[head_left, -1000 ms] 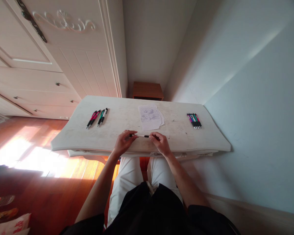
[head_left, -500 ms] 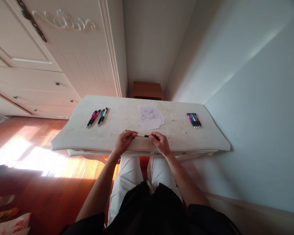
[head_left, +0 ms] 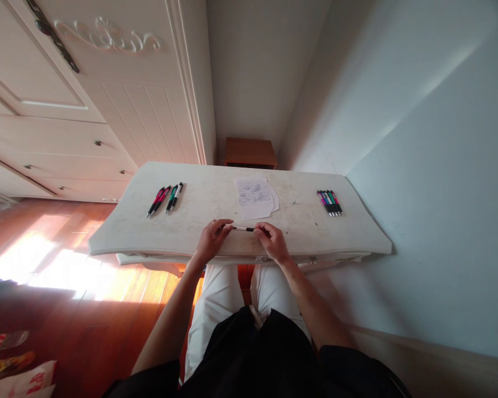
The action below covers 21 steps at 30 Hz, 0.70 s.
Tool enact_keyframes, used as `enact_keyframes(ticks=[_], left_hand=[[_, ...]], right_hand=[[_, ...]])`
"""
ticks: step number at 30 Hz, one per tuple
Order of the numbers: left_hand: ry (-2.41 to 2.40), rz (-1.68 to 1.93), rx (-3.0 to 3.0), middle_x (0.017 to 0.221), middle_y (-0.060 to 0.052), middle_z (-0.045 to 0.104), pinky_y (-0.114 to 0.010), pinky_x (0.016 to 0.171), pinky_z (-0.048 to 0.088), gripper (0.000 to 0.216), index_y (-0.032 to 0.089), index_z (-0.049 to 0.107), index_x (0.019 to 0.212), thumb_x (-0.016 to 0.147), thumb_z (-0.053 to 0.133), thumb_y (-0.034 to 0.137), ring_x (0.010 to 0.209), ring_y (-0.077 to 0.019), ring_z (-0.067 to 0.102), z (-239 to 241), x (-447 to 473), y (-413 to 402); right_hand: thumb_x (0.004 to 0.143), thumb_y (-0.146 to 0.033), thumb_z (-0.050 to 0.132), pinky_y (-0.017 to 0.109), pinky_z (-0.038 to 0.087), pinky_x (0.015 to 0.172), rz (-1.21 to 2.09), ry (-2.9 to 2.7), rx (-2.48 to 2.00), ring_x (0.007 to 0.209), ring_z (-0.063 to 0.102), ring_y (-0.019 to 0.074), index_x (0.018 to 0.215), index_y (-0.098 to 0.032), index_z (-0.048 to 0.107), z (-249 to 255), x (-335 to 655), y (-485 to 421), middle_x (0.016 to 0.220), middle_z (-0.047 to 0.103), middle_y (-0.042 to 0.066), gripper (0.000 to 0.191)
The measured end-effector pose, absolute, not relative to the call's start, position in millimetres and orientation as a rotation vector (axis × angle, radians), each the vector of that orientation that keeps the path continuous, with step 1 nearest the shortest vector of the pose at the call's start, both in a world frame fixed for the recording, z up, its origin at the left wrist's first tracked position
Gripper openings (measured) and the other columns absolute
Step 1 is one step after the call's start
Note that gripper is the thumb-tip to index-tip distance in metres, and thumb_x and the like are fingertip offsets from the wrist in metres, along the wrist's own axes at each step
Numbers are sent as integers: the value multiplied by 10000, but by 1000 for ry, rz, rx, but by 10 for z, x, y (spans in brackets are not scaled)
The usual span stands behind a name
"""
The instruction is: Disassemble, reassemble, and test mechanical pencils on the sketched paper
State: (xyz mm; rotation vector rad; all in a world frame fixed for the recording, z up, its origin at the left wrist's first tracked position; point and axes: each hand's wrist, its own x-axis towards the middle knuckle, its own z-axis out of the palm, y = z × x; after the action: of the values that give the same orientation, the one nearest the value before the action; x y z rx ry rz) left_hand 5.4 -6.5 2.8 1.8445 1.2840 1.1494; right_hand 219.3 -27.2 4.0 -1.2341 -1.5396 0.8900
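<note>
Nearer than the scribbled paper (head_left: pixel 254 200), left hand (head_left: pixel 211 239) and right hand (head_left: pixel 273 241) pinch opposite ends of a white-and-black pen (head_left: pixel 243 229), presumably to steady it, while five retractable pens (head_left: pixel 330 203) right of that paper lie aligned, apparently for tidiness, and four looser pens (head_left: pixel 171 199) left.

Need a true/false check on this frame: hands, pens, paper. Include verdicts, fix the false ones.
1. The left hand and right hand hold one pen between them. True.
2. The hands hold a red pen. False: its visible barrel is white and black.
3. The right pen group is packed tighter than the left pen group. True.
4. The top sheet is blank. False: the paper bears scribbled marks.
</note>
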Motion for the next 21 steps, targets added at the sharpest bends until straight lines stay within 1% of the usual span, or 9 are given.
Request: enact_keyframes(ticks=[4,7,9,11,13,15,18,21], left_hand=[[1232,1153,1904,836,-42,665,-330,800,481,178,225,697,914,855,586,351,846,-196,605,27,34,-54],[1208,1184,1916,868,-42,661,-345,838,476,135,228,693,911,825,625,307,882,-198,597,29,21,-60],[1209,1208,1896,923,-45,664,-349,865,473,202,225,674,983,802,655,314,918,-199,600,28,22,-71],[1214,1214,1874,995,-55,657,-344,875,472,333,221,633,1091,784,679,343,957,-201,601,28,32,-81],[1228,1206,1865,1003,-60,646,-327,846,477,384,210,598,1151,809,650,375,944,-193,603,31,47,-84],[1266,1205,1868,955,-59,637,-311,803,478,342,194,597,1148,866,573,386,885,-179,603,31,60,-76],[1297,1193,1907,881,-51,634,-312,790,465,274,184,639,1063,920,486,361,851,-177,594,17,66,-53],[1254,1195,1944,861,-45,624,-315,804,464,206,197,676,978,897,529,316,860,-181,592,-11,50,-34]], right_hand=[[856,-377,541,251,426,622,837,-1570,-1250,681,555,163,869,-169,650,28,2176,-267,771,637,38,235],[862,-370,531,259,432,634,800,-1587,-1255,672,555,164,854,-170,652,31,2157,-263,753,635,38,234],[863,-363,529,263,437,644,775,-1593,-1256,668,556,164,843,-170,655,35,2147,-261,743,633,37,231],[864,-358,527,267,441,653,754,-1591,-1262,670,560,165,834,-170,659,38,2140,-260,740,634,38,232],[865,-360,527,266,443,650,741,-1582,-1272,667,561,166,824,-169,660,38,2138,-260,732,633,39,236],[868,-361,526,263,444,646,730,-1580,-1275,665,561,164,820,-169,657,33,2141,-263,726,631,39,237],[873,-339,526,257,449,661,704,-1598,-1247,678,568,160,826,-169,649,17,2149,-268,750,641,40,215],[877,-305,523,256,449,678,667,-1621,-1231,693,573,158,828,-172,641,4,2150,-273,764,644,38,184]])
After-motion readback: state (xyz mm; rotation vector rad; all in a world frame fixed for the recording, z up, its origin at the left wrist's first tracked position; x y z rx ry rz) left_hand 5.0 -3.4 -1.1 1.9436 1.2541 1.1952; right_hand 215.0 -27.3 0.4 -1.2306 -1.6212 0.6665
